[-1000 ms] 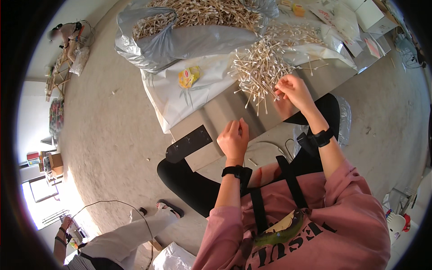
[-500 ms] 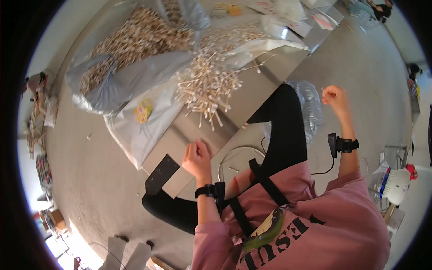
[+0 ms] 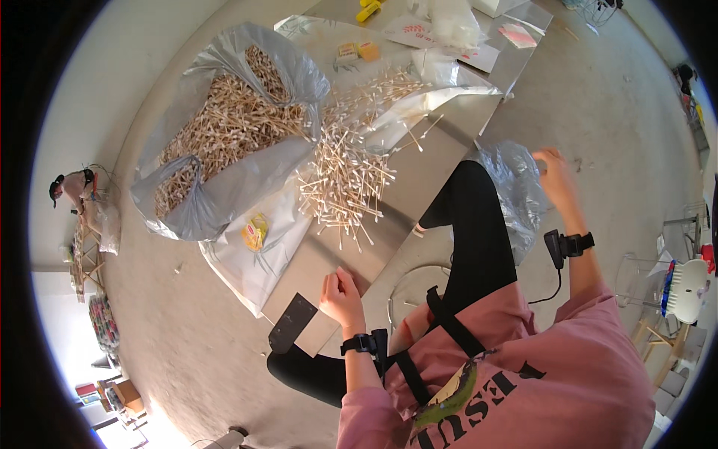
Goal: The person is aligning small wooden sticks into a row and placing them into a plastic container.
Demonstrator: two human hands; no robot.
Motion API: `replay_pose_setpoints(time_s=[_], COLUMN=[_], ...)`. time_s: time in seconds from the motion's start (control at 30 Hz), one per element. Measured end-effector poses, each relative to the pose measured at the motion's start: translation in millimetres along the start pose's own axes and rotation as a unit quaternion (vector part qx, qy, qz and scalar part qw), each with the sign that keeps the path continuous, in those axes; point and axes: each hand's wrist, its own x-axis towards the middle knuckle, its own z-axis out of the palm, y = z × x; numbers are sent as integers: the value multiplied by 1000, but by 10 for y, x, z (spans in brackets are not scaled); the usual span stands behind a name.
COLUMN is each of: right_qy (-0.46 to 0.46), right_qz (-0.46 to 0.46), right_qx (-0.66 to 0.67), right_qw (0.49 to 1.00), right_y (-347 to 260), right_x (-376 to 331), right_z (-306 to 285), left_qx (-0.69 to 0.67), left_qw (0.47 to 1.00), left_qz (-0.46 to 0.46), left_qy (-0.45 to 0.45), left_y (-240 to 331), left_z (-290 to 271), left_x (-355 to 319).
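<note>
A loose pile of wooden-stick cotton swabs lies on a metal table in front of me. My left hand rests on the table's near edge, fingers curled in, just short of the pile. My right hand is stretched out to the right, off the table, with its fingers on the rim of a crumpled clear plastic bag that sits beside my knee. Both wrists wear black bands.
A large grey plastic bag full of swabs lies at the table's left. A white sheet with a small yellow packet hangs over the edge. Papers and yellow bits lie farther back. A white stool stands at right.
My right hand left the swab pile and swung out right and down to the clear bag. My left hand stayed at the table's near edge. The view turned to the right.
</note>
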Motion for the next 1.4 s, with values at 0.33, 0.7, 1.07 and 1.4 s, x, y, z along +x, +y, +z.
replay_pose_setpoints(time_s=[0.33,0.7,1.07,1.4], right_qy=[26,-128,-224,-249], right_qz=[-63,103,130,-64], right_qx=[80,104,166,141], right_qw=[994,981,951,956], right_y=[-516,1616,940,-502], right_x=[249,-1388,-1466,-538], right_z=[200,1897,1359,504], left_qx=[0,51,-82,159], left_qw=[1000,997,988,977], left_qz=[7,-19,-95,-144], left_qy=[-22,-53,-85,-5], left_y=[-23,3,55,-555], left_z=[-6,38,-383,-2159], left_x=[-1,0,91,-416])
